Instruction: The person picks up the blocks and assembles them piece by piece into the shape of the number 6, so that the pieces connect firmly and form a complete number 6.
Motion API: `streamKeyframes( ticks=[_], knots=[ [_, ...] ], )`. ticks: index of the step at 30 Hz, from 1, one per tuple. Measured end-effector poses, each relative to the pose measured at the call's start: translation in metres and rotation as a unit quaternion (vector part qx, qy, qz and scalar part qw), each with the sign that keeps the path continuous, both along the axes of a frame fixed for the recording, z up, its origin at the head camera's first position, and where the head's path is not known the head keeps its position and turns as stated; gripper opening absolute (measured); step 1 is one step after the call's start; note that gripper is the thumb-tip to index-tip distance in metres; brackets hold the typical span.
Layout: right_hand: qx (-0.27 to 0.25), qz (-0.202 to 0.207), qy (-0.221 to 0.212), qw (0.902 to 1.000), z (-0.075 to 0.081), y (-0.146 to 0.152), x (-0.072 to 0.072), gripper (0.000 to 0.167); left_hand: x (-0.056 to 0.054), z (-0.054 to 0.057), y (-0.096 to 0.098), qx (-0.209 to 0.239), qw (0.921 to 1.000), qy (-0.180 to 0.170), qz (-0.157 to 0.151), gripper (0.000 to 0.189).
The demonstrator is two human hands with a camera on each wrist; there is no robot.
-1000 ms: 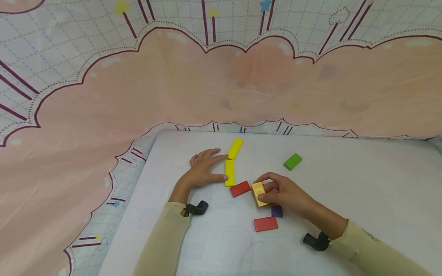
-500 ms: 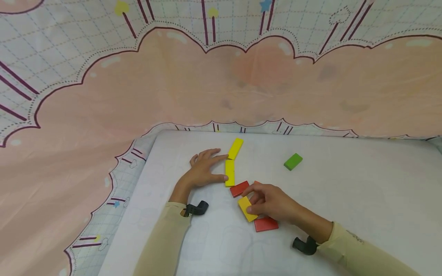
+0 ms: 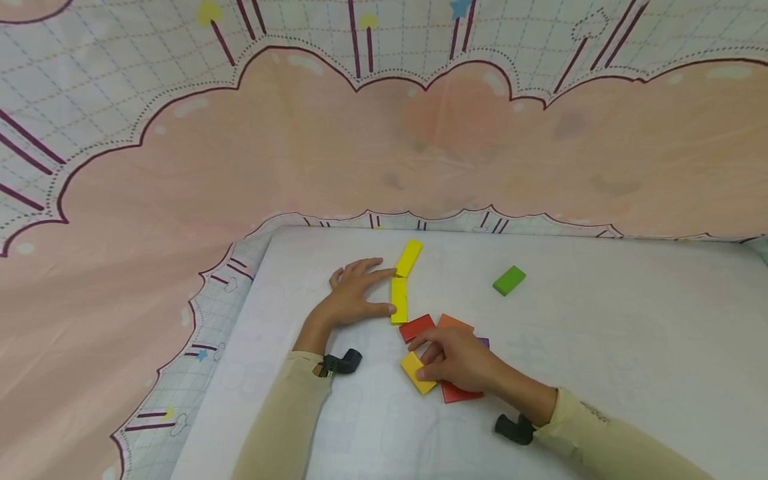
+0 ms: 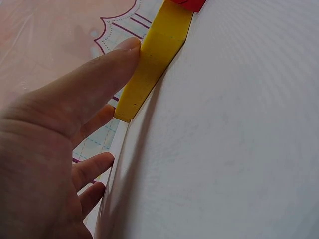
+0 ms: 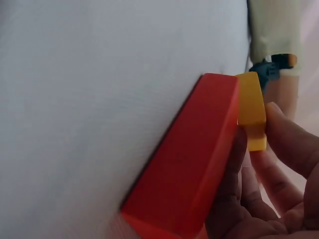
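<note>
My right hand (image 3: 461, 360) pinches a yellow block (image 3: 413, 371) between thumb and fingers, low over the table at the left of a loose arc of blocks. In the right wrist view, the held block (image 5: 250, 102) shows beyond a large red block (image 5: 187, 154). My left hand (image 3: 351, 293) rests with fingers spread. Its thumb touches a yellow block (image 3: 399, 297) lying flat, and its index fingertip is at the corner of a second yellow block (image 3: 410, 259) behind that one. Red (image 3: 416, 327), orange (image 3: 454, 323), purple (image 3: 484, 343) and red blocks (image 3: 462, 393) lie around the right hand, partly covered by it.
A green block (image 3: 509, 281) lies apart at the back right on the white tabletop (image 3: 630, 333). A patterned pink cloth (image 3: 384, 147) hangs behind the table and down its left side. Black wrist cameras (image 3: 515, 429) sit at both cuffs.
My right hand has moved left and slightly nearer to me with the yellow block, uncovering the orange block. The left hand and the two yellow blocks by it have stayed put.
</note>
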State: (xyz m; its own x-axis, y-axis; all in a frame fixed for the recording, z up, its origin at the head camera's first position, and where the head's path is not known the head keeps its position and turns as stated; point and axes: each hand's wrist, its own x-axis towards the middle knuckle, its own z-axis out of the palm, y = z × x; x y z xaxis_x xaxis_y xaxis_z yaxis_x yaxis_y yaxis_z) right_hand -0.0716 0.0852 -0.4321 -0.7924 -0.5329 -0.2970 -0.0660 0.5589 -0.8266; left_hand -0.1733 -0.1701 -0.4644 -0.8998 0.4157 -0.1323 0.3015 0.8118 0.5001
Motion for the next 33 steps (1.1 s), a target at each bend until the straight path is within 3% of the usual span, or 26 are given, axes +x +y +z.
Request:
streamKeyframes(
  ticks=[4, 12, 33],
  knots=[
    [0.031, 0.025, 0.023, 0.9989, -0.0021, -0.0032, 0.0012, 0.03, 0.0, -0.0002, -0.0005, 0.003, 1.0, 0.0, -0.003, 0.079],
    [0.057, 0.062, 0.017, 0.9963, 0.0002, -0.0069, -0.0006, 0.032, 0.0009, 0.0003, -0.0004, 0.007, 1.0, 0.004, -0.003, 0.079],
    [0.056, 0.072, -0.022, 0.9956, 0.0019, -0.0046, -0.0044, 0.035, 0.001, 0.0004, -0.0019, 0.01, 0.9999, 0.003, -0.004, 0.078]
  ],
)
